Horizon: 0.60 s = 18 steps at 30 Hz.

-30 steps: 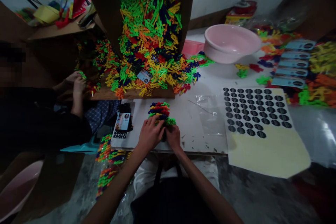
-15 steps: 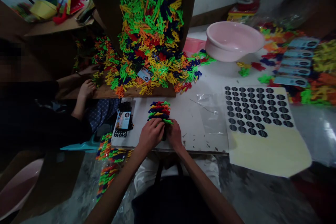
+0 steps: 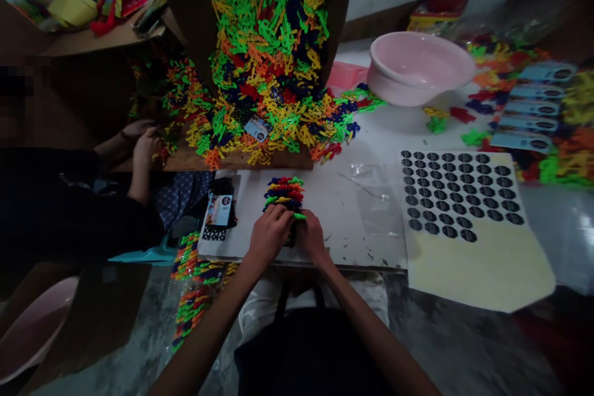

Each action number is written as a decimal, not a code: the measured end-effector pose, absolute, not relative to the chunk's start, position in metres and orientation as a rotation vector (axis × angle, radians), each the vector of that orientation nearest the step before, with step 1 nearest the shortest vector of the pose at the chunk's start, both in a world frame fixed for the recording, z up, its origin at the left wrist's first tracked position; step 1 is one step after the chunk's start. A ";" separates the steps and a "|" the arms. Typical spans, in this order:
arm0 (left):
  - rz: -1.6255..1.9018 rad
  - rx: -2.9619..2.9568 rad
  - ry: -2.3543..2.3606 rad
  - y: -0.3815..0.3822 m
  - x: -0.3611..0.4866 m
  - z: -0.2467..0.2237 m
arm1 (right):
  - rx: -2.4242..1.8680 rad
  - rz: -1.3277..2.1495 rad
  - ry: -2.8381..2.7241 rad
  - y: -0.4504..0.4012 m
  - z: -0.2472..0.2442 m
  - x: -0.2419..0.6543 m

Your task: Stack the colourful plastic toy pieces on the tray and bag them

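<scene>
Right now both hands are closed around the lower end of a stack of interlocked plastic pieces (image 3: pixel 284 193), red, yellow, blue and green. The left hand (image 3: pixel 270 234) curls over it, and the right hand (image 3: pixel 312 237) presses in just beside, its fingers (image 3: pixel 305 223) clenched on the same end. The rest of the stack sticks out past the fingertips, pointing toward the far side of the white counter (image 3: pixel 341 223).

Just left of the hands, near the counter's front left corner, lies a packaged card with dark pieces (image 3: pixel 219 210). To the right is a clear plastic sheet (image 3: pixel 374 201), then a sticker sheet (image 3: pixel 459 198) with rows of round black labels.

Along the far edge spills a big heap of pieces (image 3: pixel 260 117), with a pink basin (image 3: pixel 420 68) behind and to its right. Blue cards (image 3: pixel 522 142) lie near the right edge. At left, a co-worker's hands (image 3: pixel 146 147) reach into the heap's end.
</scene>
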State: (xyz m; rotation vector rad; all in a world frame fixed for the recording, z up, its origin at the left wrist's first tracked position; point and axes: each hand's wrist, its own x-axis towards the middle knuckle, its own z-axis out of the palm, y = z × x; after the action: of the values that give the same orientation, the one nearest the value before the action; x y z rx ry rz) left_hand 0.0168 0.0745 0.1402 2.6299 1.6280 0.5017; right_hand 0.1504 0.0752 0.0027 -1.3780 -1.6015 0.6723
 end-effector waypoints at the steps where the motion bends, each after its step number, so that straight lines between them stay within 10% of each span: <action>1: 0.511 2.611 1.652 0.074 0.018 0.140 | -1.402 0.688 -1.565 0.075 0.004 0.148; 18: 0.200 2.434 1.706 0.092 0.018 0.159 | -1.619 0.514 -1.702 0.079 0.018 0.138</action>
State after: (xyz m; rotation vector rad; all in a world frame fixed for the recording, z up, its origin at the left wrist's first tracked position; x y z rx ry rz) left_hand 0.0180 0.0923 0.1589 2.4335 1.7058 0.1997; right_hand 0.1379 0.0792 0.0175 -1.6193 -1.7018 0.5136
